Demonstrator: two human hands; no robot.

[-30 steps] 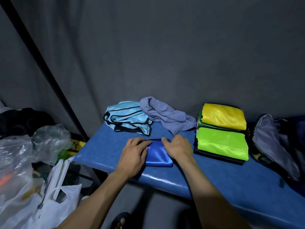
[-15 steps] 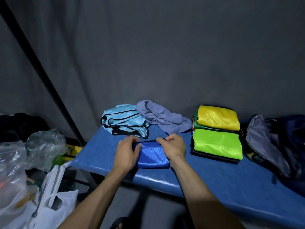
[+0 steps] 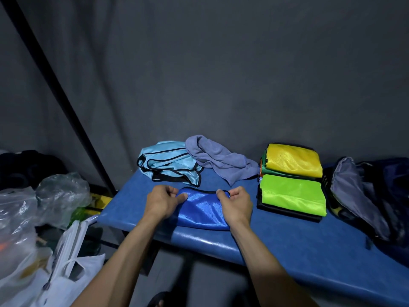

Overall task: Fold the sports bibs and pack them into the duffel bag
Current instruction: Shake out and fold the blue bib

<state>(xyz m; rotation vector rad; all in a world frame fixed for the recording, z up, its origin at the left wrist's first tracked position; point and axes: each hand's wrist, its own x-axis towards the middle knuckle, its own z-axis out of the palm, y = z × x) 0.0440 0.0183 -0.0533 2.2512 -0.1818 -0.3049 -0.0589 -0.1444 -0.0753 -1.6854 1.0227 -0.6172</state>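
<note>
Head view: you are looking down at a blue padded bench [image 3: 276,251] with both forearms reaching in from the near edge.
Left hand [image 3: 162,201]: you are pinching the left end of the folded blue bib [image 3: 202,209], fingers curled over its far edge.
Right hand [image 3: 236,204]: you are gripping the bib's right end the same way.
Blue bib: it is lying on the bench near the front edge, between your hands.
Folded stack: a green bib [image 3: 292,194] is sitting on dark ones just right of your hands, a yellow bib [image 3: 294,160] behind it.
Further back: a light blue bib [image 3: 168,166] is lying unfolded, touching a grey towel [image 3: 219,160].
Duffel bag [image 3: 371,196]: it is sitting at the right end, beside the stack.
Left side: plastic bags [image 3: 33,218] are crowding the floor.
</note>
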